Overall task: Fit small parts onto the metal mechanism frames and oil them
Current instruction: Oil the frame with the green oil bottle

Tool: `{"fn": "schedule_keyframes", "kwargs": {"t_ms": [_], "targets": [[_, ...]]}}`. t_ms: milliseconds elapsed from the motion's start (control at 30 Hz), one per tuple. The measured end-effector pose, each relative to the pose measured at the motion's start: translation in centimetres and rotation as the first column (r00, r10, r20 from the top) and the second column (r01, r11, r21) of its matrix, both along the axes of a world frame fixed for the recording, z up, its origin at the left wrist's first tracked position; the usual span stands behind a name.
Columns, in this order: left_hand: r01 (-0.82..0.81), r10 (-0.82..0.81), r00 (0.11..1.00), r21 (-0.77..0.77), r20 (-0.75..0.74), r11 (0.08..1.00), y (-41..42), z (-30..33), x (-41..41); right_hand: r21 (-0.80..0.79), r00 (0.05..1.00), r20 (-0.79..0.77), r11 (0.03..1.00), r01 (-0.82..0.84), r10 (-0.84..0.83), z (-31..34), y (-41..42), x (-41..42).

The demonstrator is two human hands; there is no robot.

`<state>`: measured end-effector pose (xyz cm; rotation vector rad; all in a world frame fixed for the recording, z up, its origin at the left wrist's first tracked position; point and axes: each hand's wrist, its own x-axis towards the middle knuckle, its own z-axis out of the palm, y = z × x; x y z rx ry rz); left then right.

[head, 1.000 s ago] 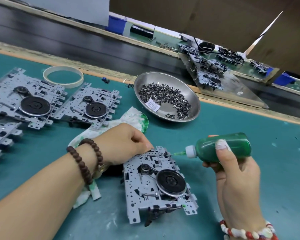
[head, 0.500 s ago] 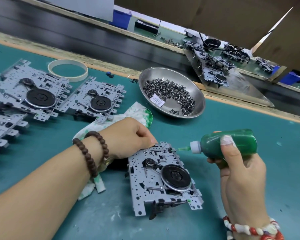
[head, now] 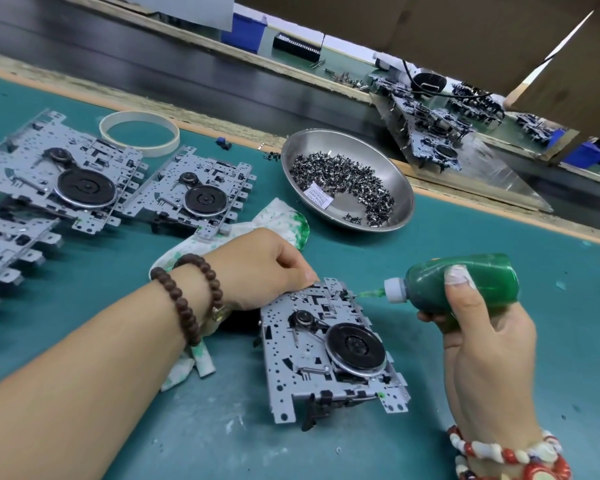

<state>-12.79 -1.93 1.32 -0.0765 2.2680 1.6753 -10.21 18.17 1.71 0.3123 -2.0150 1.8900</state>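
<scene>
A grey metal mechanism frame (head: 326, 351) with a black flywheel lies on the green mat in front of me. My left hand (head: 260, 268) rests curled at the frame's far left corner, fingertips on its edge. My right hand (head: 482, 327) grips a green oil bottle (head: 465, 285) lying sideways, with its green nozzle tip touching the frame's far right edge. A steel dish (head: 347, 150) with several small dark metal parts sits beyond.
Other mechanism frames (head: 66, 178) (head: 201, 195) lie at the left. A white, green-stained cloth (head: 274, 216) lies under my left wrist. A white ring (head: 139, 133) sits near the mat's far edge. More assemblies (head: 430, 133) stand beyond the black conveyor strip.
The view has shifted slightly. The bottle's nozzle stays at the frame's far edge, and both hands keep their hold.
</scene>
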Motion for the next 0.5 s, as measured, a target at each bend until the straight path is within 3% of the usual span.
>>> {"fn": "schedule_keyframes", "kwargs": {"t_ms": [500], "targets": [[-0.004,0.004,1.0,-0.011,-0.003,1.0,0.01,-0.02,0.07,0.004,1.0,-0.013,1.0,0.005,-0.005,-0.12,-0.01,-0.07]]}}
